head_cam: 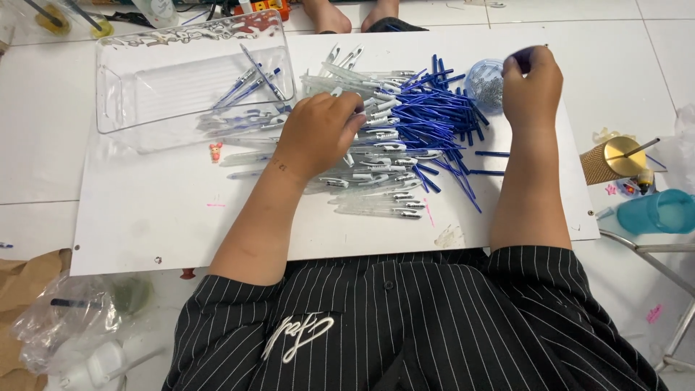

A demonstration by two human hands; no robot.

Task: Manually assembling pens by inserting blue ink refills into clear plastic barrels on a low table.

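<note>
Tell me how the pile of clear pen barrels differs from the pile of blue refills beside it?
The clear pen barrels are see-through and thick with silvery clips; the blue refills are solid blue and thin. The barrels lie mostly side by side in a loose row under the left hand; the refills are heaped crisscross nearer the right hand. Both rest on the white board, and the piles overlap.
</note>
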